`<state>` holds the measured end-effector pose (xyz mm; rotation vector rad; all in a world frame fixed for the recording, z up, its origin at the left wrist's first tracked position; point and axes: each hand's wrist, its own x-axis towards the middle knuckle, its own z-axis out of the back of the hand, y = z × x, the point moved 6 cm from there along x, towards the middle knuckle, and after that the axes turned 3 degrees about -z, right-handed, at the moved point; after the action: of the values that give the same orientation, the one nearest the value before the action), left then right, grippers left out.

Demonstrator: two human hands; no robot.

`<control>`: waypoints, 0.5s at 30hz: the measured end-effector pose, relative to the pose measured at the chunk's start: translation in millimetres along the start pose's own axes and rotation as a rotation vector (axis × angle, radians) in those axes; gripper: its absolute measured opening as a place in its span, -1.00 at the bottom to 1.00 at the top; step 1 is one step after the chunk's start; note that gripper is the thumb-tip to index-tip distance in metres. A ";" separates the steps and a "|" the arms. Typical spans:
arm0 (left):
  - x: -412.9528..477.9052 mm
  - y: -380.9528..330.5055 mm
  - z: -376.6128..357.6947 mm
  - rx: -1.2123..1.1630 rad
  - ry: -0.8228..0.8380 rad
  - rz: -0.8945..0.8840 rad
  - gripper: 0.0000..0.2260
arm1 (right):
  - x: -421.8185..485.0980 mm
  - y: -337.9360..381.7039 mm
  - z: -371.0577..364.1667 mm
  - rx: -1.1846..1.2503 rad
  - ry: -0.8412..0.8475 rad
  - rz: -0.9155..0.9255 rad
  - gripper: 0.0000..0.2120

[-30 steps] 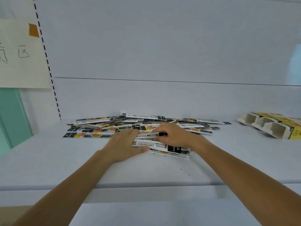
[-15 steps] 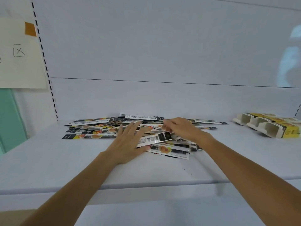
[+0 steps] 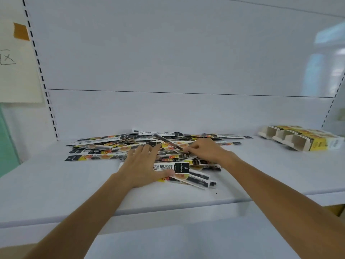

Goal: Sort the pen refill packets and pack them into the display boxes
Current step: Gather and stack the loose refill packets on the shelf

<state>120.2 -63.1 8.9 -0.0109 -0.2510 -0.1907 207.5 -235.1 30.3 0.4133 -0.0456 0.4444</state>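
Note:
A loose heap of long black, white and yellow pen refill packets (image 3: 104, 144) lies across the middle of the white shelf (image 3: 56, 184). My left hand (image 3: 143, 165) rests flat, fingers straight, on a small stack of packets (image 3: 194, 177) near the front of the heap. My right hand (image 3: 203, 149) pinches one end of a single packet (image 3: 166, 141), which tilts up to the left above the heap. Three yellow and white display boxes (image 3: 298, 140) lie on their sides at the shelf's right end, their open mouths facing me.
A white back panel (image 3: 186, 62) rises behind the shelf, with slotted uprights (image 3: 40, 71) at left and right. A paper sign (image 3: 16, 68) with handwriting and orange tape hangs at the far left. Bare shelf runs along the front edge and between the heap and the boxes.
My right hand has let a packet down onto the front stack and lifted another one from the heap. My left hand has flattened onto the stack.

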 end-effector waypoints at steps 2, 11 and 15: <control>-2.1 -1.5 2.6 -0.027 -0.026 -0.011 0.14 | -3.2 5.8 -0.9 0.042 0.004 0.040 -0.60; -9.4 -10.4 40.1 -0.066 -0.345 0.015 -0.40 | -22.8 -35.8 15.8 0.114 0.030 0.082 -0.92; -14.1 -0.2 39.8 -0.008 -0.414 -0.004 -0.21 | -18.3 -61.3 22.2 0.001 -0.075 -0.046 -0.63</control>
<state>97.0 -59.3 44.0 -0.0583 -0.6629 -0.1926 218.2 -301.7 25.0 0.4315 -0.1085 0.3833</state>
